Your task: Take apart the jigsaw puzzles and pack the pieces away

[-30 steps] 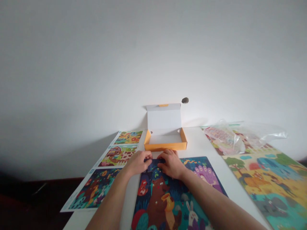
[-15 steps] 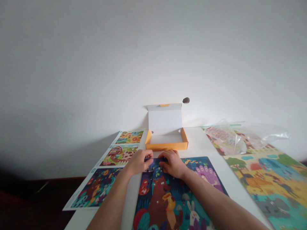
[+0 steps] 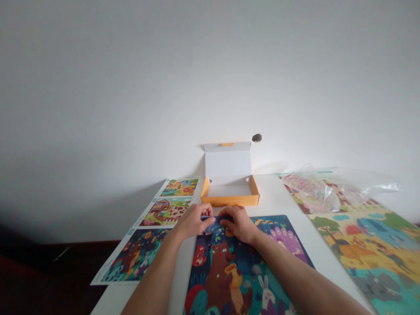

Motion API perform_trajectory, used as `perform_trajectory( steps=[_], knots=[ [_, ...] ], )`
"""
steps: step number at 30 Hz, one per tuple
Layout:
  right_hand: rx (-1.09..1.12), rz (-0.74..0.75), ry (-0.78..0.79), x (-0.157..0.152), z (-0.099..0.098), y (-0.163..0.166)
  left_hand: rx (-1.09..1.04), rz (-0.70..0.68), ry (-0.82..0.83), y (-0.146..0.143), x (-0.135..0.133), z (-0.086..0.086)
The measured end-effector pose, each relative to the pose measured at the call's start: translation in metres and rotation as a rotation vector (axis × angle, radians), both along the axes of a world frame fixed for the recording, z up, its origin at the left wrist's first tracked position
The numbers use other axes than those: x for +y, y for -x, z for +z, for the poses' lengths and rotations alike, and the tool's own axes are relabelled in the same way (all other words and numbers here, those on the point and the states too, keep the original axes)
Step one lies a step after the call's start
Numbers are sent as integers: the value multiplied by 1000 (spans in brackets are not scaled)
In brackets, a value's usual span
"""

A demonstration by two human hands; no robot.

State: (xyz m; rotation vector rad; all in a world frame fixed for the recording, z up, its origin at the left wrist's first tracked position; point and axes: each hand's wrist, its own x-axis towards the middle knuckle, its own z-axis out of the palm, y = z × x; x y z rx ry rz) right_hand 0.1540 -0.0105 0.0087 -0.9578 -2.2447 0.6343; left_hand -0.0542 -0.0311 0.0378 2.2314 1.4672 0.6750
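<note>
Since half a second ago, both hands have drawn closer together, and the gap between their fingertips has narrowed. They stay just in front of the orange box (image 3: 230, 200).

Left hand (image 3: 192, 221): grip pinched on a dark blue piece (image 3: 207, 217), which sits at the edge of the bear puzzle (image 3: 229, 271) nearest the box.

Right hand (image 3: 239, 224): fingers bent, tips pressed on that same edge beside the piece. We cannot tell whether this grip pinches anything.

The bear puzzle lies flat on the desk (image 3: 272, 197), directly in front of the box. The box is open, with its lid upright against the wall.

Left of the box: a sheet of small pictures (image 3: 157, 218). Right of the box: a clear plastic bag (image 3: 315, 192), resting on the far end of a larger puzzle (image 3: 367, 236).
</note>
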Motion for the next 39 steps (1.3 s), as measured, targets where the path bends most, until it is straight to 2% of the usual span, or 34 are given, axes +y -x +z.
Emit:
perform_trajectory(
  steps=[7, 25, 34, 39],
  knots=[
    [26, 28, 12, -2, 2, -1, 0, -67, 75, -2, 0, -2],
    [-92, 39, -47, -6, 7, -3, -69, -131, 63, 0, 2, -5],
    [-149, -12, -73, -3, 0, -3, -83, -164, 52, -1, 2, -4],
    [-162, 11, -65, -4, 1, -4, -112, -175, 45, 0, 3, -4]
  ],
)
